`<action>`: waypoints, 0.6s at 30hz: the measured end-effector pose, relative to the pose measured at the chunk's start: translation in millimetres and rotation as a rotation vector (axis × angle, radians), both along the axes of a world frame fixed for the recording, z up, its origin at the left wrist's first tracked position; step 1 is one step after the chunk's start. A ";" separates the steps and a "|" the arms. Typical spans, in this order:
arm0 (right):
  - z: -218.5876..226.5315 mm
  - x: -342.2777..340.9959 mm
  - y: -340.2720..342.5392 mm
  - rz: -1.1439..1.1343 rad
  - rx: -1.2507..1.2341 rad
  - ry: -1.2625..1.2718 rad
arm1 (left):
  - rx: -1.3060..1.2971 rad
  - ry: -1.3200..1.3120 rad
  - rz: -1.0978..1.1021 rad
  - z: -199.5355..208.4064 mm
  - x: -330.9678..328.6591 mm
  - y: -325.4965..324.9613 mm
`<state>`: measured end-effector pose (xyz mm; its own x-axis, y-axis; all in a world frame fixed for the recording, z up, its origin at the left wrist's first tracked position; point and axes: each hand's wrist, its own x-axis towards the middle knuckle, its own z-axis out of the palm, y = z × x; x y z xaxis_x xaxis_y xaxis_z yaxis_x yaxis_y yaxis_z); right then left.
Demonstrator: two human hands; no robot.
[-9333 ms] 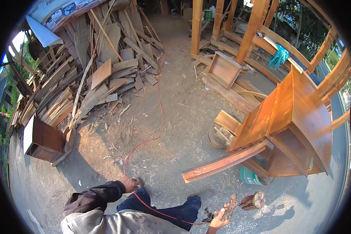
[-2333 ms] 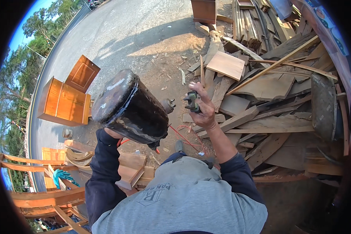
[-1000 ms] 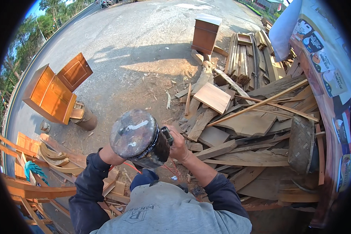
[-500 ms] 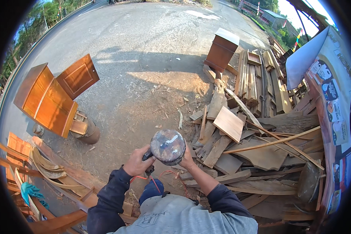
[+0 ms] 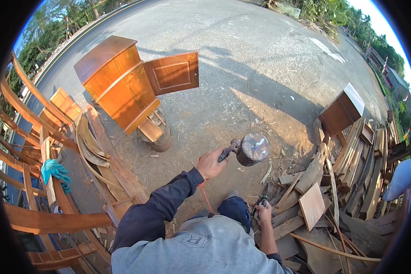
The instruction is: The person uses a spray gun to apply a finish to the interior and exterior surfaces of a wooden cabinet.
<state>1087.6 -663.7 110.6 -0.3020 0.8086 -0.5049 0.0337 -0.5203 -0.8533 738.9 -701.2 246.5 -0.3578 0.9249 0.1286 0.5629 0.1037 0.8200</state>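
My left hand (image 5: pixel 211 163) is closed round the handle of a spray gun (image 5: pixel 252 149), held out in front of me. Its round cup has a metal lid spattered with dried paint. A thin red hose (image 5: pixel 207 199) hangs below that hand. Low by my right leg, my right hand (image 5: pixel 263 213) is closed on a small dark thing (image 5: pixel 259 201) whose kind I cannot make out. Ahead on the left, a varnished orange-brown wooden cabinet (image 5: pixel 122 91) rests tilted on a round support (image 5: pixel 162 140), its panelled door (image 5: pixel 174 73) swung out.
Scrap boards (image 5: pixel 313 205) are heaped at my right. Behind them stands a darker wooden box (image 5: pixel 340 112) with a pale top. Curved wooden frames (image 5: pixel 59 221) and planks lie on the left, with teal gloves (image 5: pixel 55 172) draped over one. Paved ground (image 5: pixel 242 59) stretches ahead.
My view has swung left toward the cabinet. My right hand has left the spray gun's cup and dropped beside my leg, now with a small dark thing. My left hand keeps the gun.
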 end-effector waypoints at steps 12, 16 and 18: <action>-68.3 -102.3 343.5 0.909 0.206 -0.706 | 0.097 0.027 0.388 -56.9 -84.9 267.2; -101.5 -160.8 457.8 1.167 0.323 -0.859 | 0.138 0.061 0.485 -67.2 -112.5 305.6; -116.5 -209.2 499.7 1.423 0.557 -0.875 | 0.120 0.040 0.582 -63.4 -125.1 297.6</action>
<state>878.5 -164.0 -5.9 -0.6790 0.2991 -0.6705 0.6645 0.6386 -0.3881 613.8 -403.6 183.1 -0.7943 0.5563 0.2441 0.4720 0.3121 0.8245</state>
